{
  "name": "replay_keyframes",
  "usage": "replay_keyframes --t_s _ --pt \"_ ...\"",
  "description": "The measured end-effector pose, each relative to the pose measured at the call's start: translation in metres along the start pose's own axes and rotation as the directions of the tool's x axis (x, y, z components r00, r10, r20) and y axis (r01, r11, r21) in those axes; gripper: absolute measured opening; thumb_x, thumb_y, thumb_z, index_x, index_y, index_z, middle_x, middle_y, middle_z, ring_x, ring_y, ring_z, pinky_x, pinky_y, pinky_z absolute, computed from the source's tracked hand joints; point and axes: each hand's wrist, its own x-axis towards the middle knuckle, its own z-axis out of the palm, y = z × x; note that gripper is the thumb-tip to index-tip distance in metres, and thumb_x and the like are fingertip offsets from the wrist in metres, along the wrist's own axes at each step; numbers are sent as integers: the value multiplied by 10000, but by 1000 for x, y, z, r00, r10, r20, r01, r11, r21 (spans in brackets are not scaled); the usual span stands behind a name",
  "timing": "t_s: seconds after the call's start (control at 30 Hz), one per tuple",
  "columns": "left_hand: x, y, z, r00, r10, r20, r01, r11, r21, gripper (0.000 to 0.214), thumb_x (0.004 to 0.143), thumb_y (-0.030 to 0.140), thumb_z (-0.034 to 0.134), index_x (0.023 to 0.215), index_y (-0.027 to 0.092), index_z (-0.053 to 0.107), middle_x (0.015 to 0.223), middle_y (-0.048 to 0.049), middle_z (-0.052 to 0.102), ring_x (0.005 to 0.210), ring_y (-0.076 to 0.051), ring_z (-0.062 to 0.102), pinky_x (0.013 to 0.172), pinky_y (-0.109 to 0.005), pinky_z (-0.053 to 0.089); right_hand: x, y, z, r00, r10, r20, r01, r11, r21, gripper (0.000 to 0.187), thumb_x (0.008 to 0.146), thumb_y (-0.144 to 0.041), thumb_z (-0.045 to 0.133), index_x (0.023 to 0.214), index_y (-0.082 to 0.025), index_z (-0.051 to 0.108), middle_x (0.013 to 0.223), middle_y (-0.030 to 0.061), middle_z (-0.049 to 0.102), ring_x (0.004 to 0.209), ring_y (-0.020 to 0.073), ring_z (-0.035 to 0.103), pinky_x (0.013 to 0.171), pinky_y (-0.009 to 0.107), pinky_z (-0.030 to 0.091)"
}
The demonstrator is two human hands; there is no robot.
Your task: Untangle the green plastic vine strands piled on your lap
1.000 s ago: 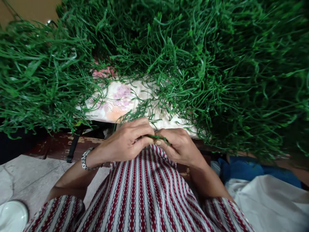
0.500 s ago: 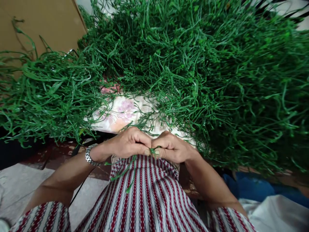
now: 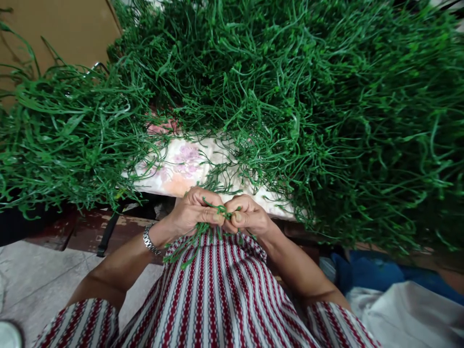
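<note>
My left hand [image 3: 199, 212] and my right hand [image 3: 248, 215] meet close in front of my waist, thumbs toward each other. Thin green stems [image 3: 225, 211] with small branching tips are pinched between the fingers of both. Loose ends of the stems [image 3: 186, 253] hang below my left hand over the striped cloth of my clothing [image 3: 213, 299]. The right hand's thumb and fingertips press on the stems near the left thumb. A large heap of similar stems [image 3: 253, 72] lies just beyond my hands. Whether they are real or artificial, I cannot tell.
A smaller pile of stems [image 3: 76, 140] lies to the left. Between the piles shows a white floral cloth [image 3: 184, 162], with scattered stems on it. A brown board [image 3: 61, 34] stands at back left. Blue cloth [image 3: 377, 273] and white cloth [image 3: 406, 314] lie at lower right.
Both hands have shifted slightly; the stems between them now spread above the left thumb. More green shows under the left hand. The view has tilted a little.
</note>
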Motion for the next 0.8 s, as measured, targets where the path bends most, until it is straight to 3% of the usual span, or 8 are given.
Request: replay_keyframes --t_s 0.2,0.33,0.4,0.47,0.53,0.6,0.7,0.8 --pt "-5 -13 3 998 -51 -27 45 978 -202 299 557 345 780 478 108 617 406 -3 516 374 -73 429 373 -192 293 -2 9 7 998 -63 -13 64 989 130 326 783 -386 594 604 -119 539 409 -62 360 327 38 253 335 177 196" --pt "0 -19 8 999 48 17 -36 899 -437 264 588 342 771 524 120 644 422 -5 538 363 -76 438 375 -198 300 2 -1 14 972 -220 -77 231 953 196 381 797 -436 559 552 -165 451 389 -83 270 311 40 215 331 176 213" --pt "7 -17 10 993 90 -72 -113 884 -454 235 596 319 773 544 130 645 460 -2 560 390 -76 465 399 -198 343 2 -15 12 941 -306 -145 321 942 94 367 834 -422 531 579 -164 471 424 -73 289 340 43 236 359 179 229" --pt "14 -13 11 986 84 -145 -137 903 -407 190 608 289 771 576 145 652 520 0 595 426 -78 496 422 -196 378 -2 -34 8 915 -355 -191 318 927 -198 337 859 -415 513 645 -156 539 508 -34 386 426 65 344 427 200 295" --pt "18 -10 10 979 71 -190 -137 922 -361 165 630 286 758 599 161 655 552 8 606 448 -75 500 430 -191 386 -8 -53 3 901 -392 -188 223 788 -574 293 868 -388 512 719 -153 603 644 20 481 610 115 470 558 251 384" --pt "21 -6 9 964 78 -253 -156 940 -303 164 649 296 744 606 167 651 566 12 603 455 -69 485 417 -182 368 -13 -67 1 881 -438 -181 97 541 -835 227 881 -319 504 774 -161 626 766 52 508 797 157 501 701 303 412" --pt "26 2 8 916 123 -381 -204 963 -179 173 660 309 732 622 163 648 571 16 588 449 -58 454 391 -169 337 -15 -74 3 855 -494 -157 -12 283 -959 199 893 -264 474 782 -163 605 975 96 509 999 196 480 822 349 410" --pt "36 10 7 855 262 -447 -293 956 0 200 671 333 722 615 160 638 538 26 540 448 -58 434 410 -174 358 -6 -75 6 860 -501 -92 32 233 -972 216 911 -254 428 749 -170 543 1134 105 511 1123 219 463 927 400 395"
